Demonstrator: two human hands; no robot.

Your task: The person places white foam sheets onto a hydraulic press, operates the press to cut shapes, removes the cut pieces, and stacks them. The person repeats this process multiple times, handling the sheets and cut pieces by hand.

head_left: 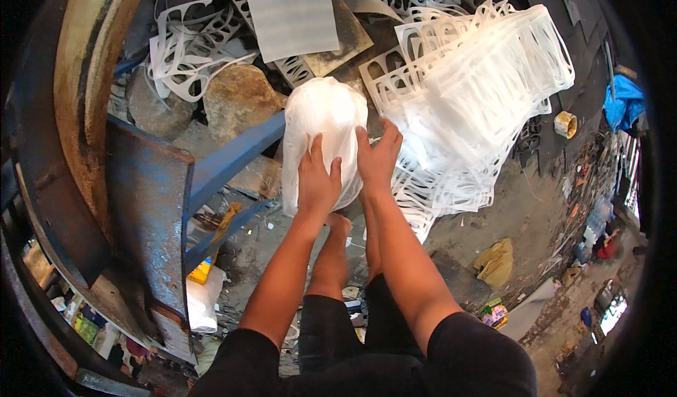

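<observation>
A bulging white plastic bag [326, 108] is in front of me, its rounded top towards the far side. My left hand [319, 182] lies against its near face, fingers stretched and parted. At the bag's right edge is my right hand [378, 156], fingers spread; whether it presses on the plastic I cannot tell. What fills the bag is hidden. Just to the right lies a big heap of white punched-out plastic sheets [479, 80] with rows of rounded holes.
A rusty machine frame [151, 214] with a blue bar [236, 157] stands on the left. Beyond the bag are stones [240, 101], a pale flat sheet [290, 13] and tangled white strips [187, 58]. A yellowish crumpled piece [495, 263] lies on the dirt floor at right.
</observation>
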